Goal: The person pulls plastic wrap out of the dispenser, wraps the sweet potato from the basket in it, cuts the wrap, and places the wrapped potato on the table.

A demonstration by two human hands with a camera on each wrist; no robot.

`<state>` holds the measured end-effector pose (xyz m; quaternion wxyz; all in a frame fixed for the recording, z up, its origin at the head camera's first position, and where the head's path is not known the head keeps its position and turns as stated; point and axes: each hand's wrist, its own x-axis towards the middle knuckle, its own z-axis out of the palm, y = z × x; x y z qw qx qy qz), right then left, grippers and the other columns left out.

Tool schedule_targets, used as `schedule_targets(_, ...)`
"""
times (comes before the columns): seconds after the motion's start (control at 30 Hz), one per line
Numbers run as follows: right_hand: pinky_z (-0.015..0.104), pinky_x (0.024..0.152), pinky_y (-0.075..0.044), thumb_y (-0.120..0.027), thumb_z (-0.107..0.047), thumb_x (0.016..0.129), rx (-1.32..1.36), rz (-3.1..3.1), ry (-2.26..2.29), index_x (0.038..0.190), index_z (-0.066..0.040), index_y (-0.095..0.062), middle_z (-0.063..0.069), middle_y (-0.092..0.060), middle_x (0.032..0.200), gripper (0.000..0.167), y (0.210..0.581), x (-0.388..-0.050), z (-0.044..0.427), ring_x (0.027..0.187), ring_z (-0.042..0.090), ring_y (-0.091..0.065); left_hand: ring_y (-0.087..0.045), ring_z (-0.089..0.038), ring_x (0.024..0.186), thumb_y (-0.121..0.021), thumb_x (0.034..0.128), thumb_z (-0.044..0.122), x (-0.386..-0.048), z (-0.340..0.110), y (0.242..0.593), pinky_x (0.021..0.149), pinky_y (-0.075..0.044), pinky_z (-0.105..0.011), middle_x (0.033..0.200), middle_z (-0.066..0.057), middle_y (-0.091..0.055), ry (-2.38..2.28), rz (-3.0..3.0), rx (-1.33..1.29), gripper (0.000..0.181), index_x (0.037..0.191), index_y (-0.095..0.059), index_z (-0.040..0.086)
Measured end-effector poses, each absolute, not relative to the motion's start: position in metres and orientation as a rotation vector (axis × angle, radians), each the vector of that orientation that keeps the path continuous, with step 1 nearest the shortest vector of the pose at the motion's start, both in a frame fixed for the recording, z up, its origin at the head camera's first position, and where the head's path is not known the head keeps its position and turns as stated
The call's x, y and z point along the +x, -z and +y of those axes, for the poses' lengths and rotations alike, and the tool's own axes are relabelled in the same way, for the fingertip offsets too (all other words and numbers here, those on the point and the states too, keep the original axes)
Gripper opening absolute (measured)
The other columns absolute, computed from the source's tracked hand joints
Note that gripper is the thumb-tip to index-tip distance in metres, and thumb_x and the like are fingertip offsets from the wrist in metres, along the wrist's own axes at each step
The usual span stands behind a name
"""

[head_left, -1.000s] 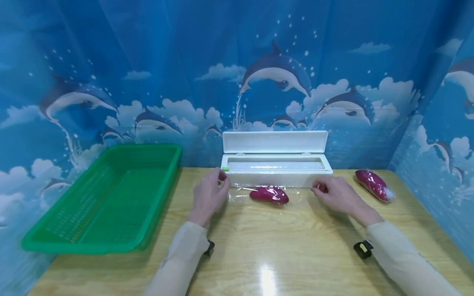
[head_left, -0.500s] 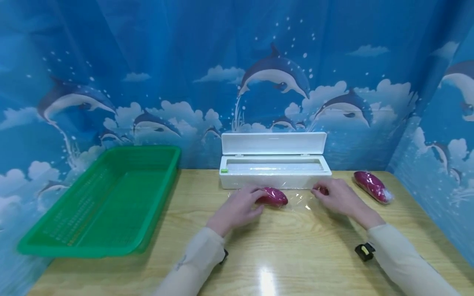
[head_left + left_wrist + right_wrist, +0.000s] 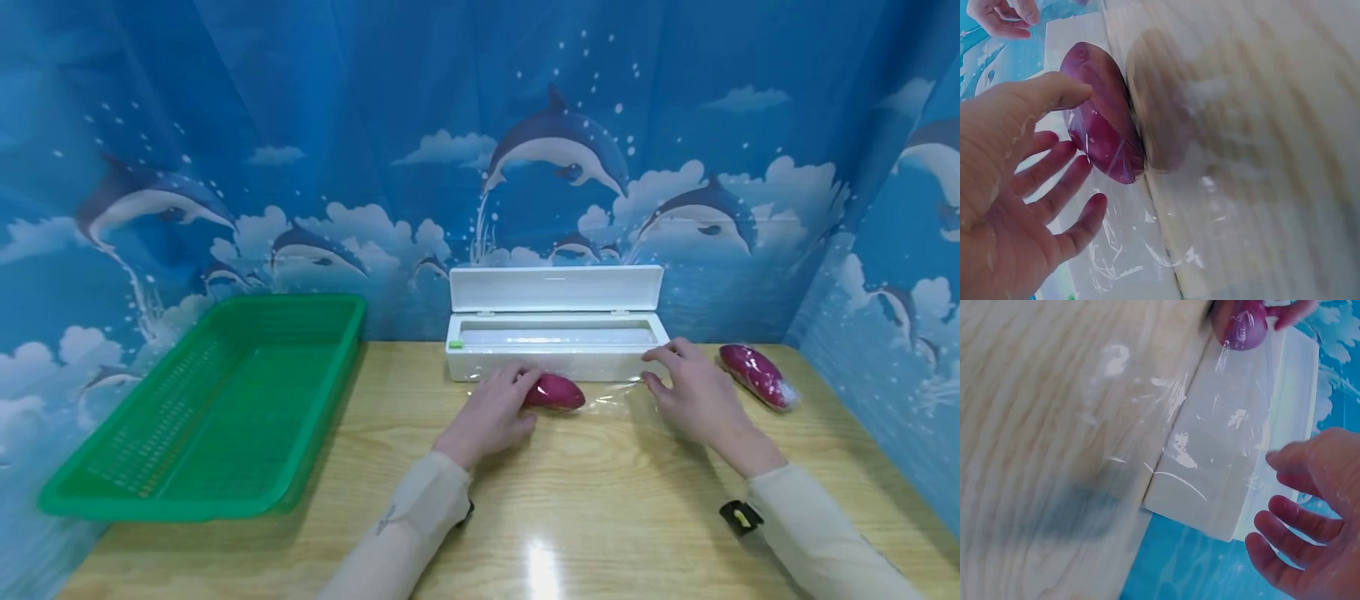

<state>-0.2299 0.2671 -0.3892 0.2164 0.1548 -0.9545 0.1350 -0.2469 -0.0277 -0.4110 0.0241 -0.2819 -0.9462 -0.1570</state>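
A purple sweet potato lies on clear plastic film before the long white box. My left hand touches its left end in the head view. In the left wrist view the thumb of the left hand overlaps the sweet potato, while the other fingers spread loosely beside it. My right hand hovers at the box's right front corner, by the film's right end. In the right wrist view the fingers of the right hand are loosely bent, with nothing visible in them.
The box's white lid stands raised at the back, with a small green piece on its left rim. A green plastic basket stands at the left. Another film-wrapped purple sweet potato lies far right, near the curtain.
My left hand has moved right from the film's left end onto the sweet potato. My right hand has let go of the film's right edge and loosened its fingers.
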Motion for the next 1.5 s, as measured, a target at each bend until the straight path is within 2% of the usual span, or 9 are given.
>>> schedule_targets(0.07, 0.024, 0.046, -0.038, -0.072, -0.004, 0.088, 0.382, -2.651, -0.412, 0.109, -0.002, -0.073, 0.018, -0.065, 0.096, 0.021, 0.388, -0.23, 0.27, 0.063, 0.018, -0.051, -0.052, -0.023, 0.135, -0.075, 0.0924, 0.024, -0.248, -0.026, 0.412, 0.118, -0.043, -0.042, 0.147, -0.004, -0.053, 0.464, -2.923, -0.881, 0.069, 0.154, -0.046, 0.017)
schedule_targets(0.17, 0.024, 0.049, -0.04, -0.068, 0.001, 0.087, 0.394, -2.662, -0.439, 0.107, -0.002, -0.074, 0.016, -0.065, 0.095, 0.021, 0.388, -0.229, 0.272, 0.065, 0.018, -0.052, -0.051, -0.025, 0.133, -0.076, 0.0913, 0.024, -0.249, -0.024, 0.413, 0.117, -0.043, -0.043, 0.145, -0.005, -0.055, 0.437, -2.907, -0.872, 0.067, 0.152, -0.049, 0.017)
schedule_targets(0.37, 0.036, 0.069, -0.06, -0.079, -0.001, 0.082, 0.804, -2.56, -0.439, 0.105, -0.007, -0.074, 0.007, -0.071, 0.098, 0.024, 0.396, -0.225, 0.248, 0.083, 0.02, -0.069, -0.048, -0.026, 0.134, -0.078, 0.0898, 0.025, -0.25, -0.023, 0.413, 0.116, -0.042, -0.047, 0.147, -0.003, -0.055, 0.402, -2.892, -0.811, 0.065, 0.149, -0.051, 0.017)
schedule_targets(0.5, 0.04, 0.08, -0.062, -0.083, -0.008, 0.081, 0.971, -2.543, -0.387, 0.117, -0.007, -0.073, 0.009, -0.072, 0.112, 0.038, 0.403, -0.225, 0.225, 0.098, 0.024, -0.071, -0.049, -0.026, 0.135, -0.078, 0.091, 0.027, -0.251, -0.023, 0.413, 0.115, -0.043, -0.051, 0.147, -0.001, -0.055, 0.384, -2.895, -0.814, 0.061, 0.146, -0.052, 0.019)
schedule_targets(0.7, 0.047, 0.1, -0.057, -0.085, -0.016, 0.082, 1.016, -2.661, -0.327, 0.138, -0.009, -0.062, 0.013, -0.065, 0.136, 0.061, 0.409, -0.234, 0.203, 0.122, 0.03, -0.064, -0.059, -0.021, 0.128, -0.077, 0.0922, 0.027, -0.252, -0.025, 0.415, 0.105, -0.052, -0.042, 0.141, -0.001, -0.059, 0.401, -2.869, -0.865, 0.055, 0.142, -0.054, 0.018)
schedule_targets(1.1, 0.047, 0.104, -0.055, -0.089, -0.003, 0.074, 1.029, -2.628, -0.403, 0.134, -0.007, -0.063, 0.016, -0.062, 0.135, 0.066, 0.416, -0.252, 0.193, 0.125, 0.034, -0.06, -0.054, -0.022, 0.136, -0.075, 0.0937, 0.025, -0.254, -0.031, 0.413, 0.115, -0.046, -0.039, 0.149, -0.003, -0.054, 0.657, -2.922, -0.885, 0.065, 0.152, -0.047, 0.018)
schedule_targets(1.23, 0.05, 0.106, -0.053, -0.088, -0.006, 0.075, 0.976, -2.714, -0.488, 0.136, -0.007, -0.06, 0.015, -0.062, 0.137, 0.067, 0.415, -0.254, 0.192, 0.127, 0.034, -0.059, -0.055, -0.021, 0.134, -0.077, 0.0921, 0.022, -0.256, -0.033, 0.411, 0.115, -0.046, -0.037, 0.145, -0.004, -0.057, 0.676, -2.932, -0.895, 0.06, 0.146, -0.05, 0.016)
schedule_targets(1.33, 0.05, 0.103, -0.054, -0.085, -0.012, 0.077, 0.854, -2.828, -0.631, 0.137, -0.009, -0.057, 0.012, -0.065, 0.133, 0.066, 0.413, -0.254, 0.192, 0.123, 0.031, -0.061, -0.059, -0.02, 0.129, -0.078, 0.0903, 0.019, -0.255, -0.034, 0.41, 0.113, -0.048, -0.035, 0.139, -0.005, -0.058, 0.685, -2.93, -0.887, 0.057, 0.14, -0.051, 0.015)
schedule_targets(1.5, 0.052, 0.098, -0.056, -0.079, -0.02, 0.082, 0.689, -2.915, -0.766, 0.134, -0.012, -0.058, 0.014, -0.064, 0.129, 0.056, 0.411, -0.254, 0.194, 0.12, 0.032, -0.059, -0.061, -0.021, 0.124, -0.081, 0.0853, 0.012, -0.255, -0.031, 0.411, 0.111, -0.05, -0.037, 0.134, -0.005, -0.058, 0.63, -2.895, -0.857, 0.059, 0.137, -0.052, 0.017)
